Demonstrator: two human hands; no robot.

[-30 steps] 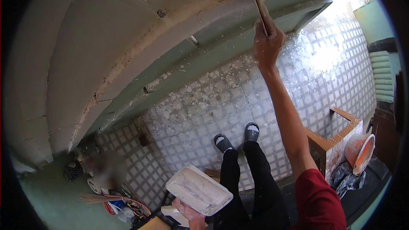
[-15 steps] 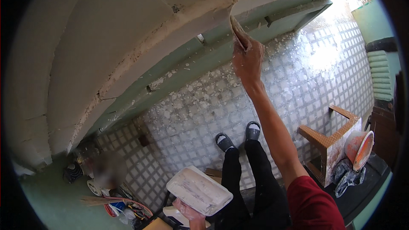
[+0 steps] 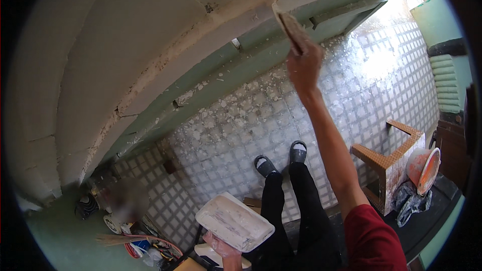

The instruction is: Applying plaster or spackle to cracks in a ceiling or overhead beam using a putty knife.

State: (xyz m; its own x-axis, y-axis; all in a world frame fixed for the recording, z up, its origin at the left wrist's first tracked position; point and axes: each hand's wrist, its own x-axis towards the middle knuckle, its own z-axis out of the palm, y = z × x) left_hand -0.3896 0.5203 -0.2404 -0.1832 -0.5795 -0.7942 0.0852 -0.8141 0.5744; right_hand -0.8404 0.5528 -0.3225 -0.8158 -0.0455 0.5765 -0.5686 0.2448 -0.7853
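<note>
Stretched out in front, my right hand [image 3: 307,65] is closed round a putty knife [image 3: 290,29], whose blade and grip are smeared with pale filler. The blade tip is at the lower edge of a whitish plastered beam [image 3: 241,25]; I cannot tell whether it touches. Low in the view, my left hand [image 3: 222,246], in what looks like a clear plastic glove, grips the near edge of a white rectangular tray [image 3: 251,228]. Streaks of filler coat the tray's inside. The fingers beneath the tray are hidden.
White splatter covers the tiled floor [image 3: 241,115] around my sandalled feet. At right, a stool [image 3: 396,180] lies on its side by an orange-stained bucket [image 3: 424,168] and a crumpled dark plastic bag [image 3: 411,203]. A broom [image 3: 113,240] and clutter lie lower left.
My right hand has shifted right and slightly toward me, tilting the putty knife, while its tip stays near the same spot on the beam. My left hand and the tray have hardly moved.
</note>
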